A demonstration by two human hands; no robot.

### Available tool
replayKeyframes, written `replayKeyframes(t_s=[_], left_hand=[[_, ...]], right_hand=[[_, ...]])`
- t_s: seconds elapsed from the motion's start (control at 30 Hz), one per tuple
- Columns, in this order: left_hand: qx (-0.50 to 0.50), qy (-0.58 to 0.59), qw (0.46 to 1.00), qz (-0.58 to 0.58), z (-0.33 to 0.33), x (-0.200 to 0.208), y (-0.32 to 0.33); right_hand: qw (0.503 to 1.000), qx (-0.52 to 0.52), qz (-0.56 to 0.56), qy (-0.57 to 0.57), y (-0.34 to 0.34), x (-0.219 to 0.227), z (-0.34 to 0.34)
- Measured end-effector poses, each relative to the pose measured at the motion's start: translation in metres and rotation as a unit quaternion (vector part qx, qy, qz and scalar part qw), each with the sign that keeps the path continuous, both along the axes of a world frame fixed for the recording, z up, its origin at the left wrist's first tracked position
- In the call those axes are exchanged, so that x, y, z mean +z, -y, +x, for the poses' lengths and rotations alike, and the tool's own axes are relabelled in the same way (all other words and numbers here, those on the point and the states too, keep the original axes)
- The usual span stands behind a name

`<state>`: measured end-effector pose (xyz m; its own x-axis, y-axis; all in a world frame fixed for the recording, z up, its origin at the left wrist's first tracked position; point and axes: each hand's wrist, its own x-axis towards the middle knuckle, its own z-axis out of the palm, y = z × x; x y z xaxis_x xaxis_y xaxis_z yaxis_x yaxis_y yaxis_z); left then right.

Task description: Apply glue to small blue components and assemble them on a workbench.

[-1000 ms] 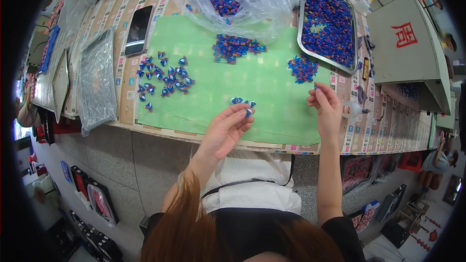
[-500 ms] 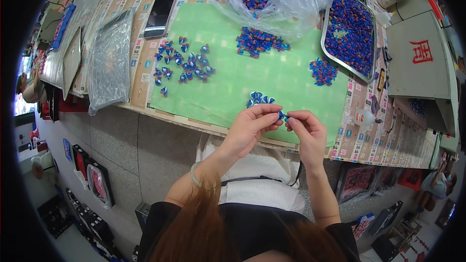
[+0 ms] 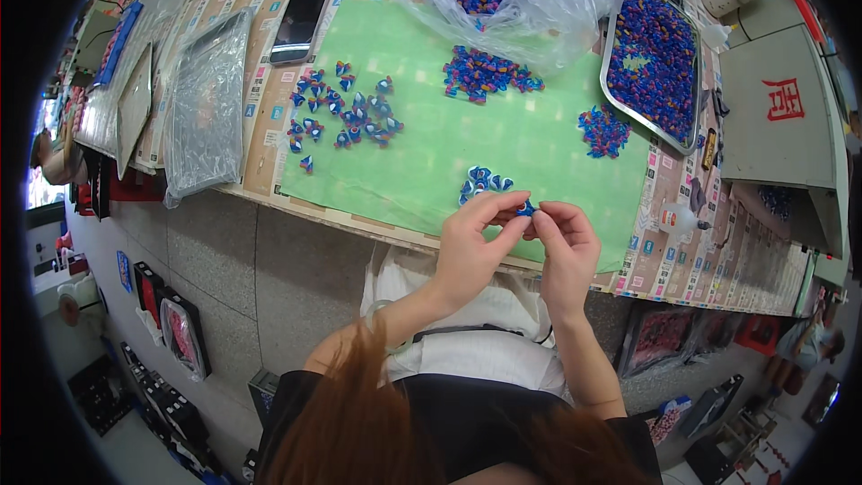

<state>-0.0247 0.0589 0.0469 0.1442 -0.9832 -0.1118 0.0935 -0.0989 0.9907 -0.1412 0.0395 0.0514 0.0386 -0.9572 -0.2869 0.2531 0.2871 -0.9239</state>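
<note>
My left hand and my right hand meet over the near edge of the green mat. Pinched between their fingertips is a small blue plastic piece; its exact shape is too small to make out. Just beyond my left fingers lies a cluster of blue and white pieces, partly hidden by that hand. Farther left on the mat, several blue, white and red pieces are spread about. A pile of small blue, red and orange parts lies at the far middle, and a smaller pile sits to the right.
A metal tray of small parts stands at the right, beside a grey metal box. Clear plastic bag spreads across the back. A phone, a plastic-wrapped tray and a small bottle also lie on the table.
My left hand has turned and its fingers have closed further around the blue piece. My right fingers have curled in closer to it. The view has shifted slightly.
</note>
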Motion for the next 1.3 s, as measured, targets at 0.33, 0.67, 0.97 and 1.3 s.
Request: replayKeyframes(t_s=[0.33,0.67,0.97,1.3], left_hand=[[-0.040,-0.220,0.968,0.117,0.010,0.005,0.006],[-0.030,-0.135,0.988,0.073,0.008,0.010,0.004],[-0.014,0.017,0.999,-0.028,0.002,0.007,0.002],[0.046,0.168,0.980,-0.100,-0.004,0.013,0.003]], right_hand=[[0.995,0.033,-0.034,-0.083,0.001,0.007,-0.008],[0.964,0.038,-0.166,-0.202,0.002,-0.001,-0.012],[0.997,0.028,-0.025,-0.061,0.002,0.007,-0.007],[0.999,0.036,0.009,0.007,0.005,0.006,-0.003]])
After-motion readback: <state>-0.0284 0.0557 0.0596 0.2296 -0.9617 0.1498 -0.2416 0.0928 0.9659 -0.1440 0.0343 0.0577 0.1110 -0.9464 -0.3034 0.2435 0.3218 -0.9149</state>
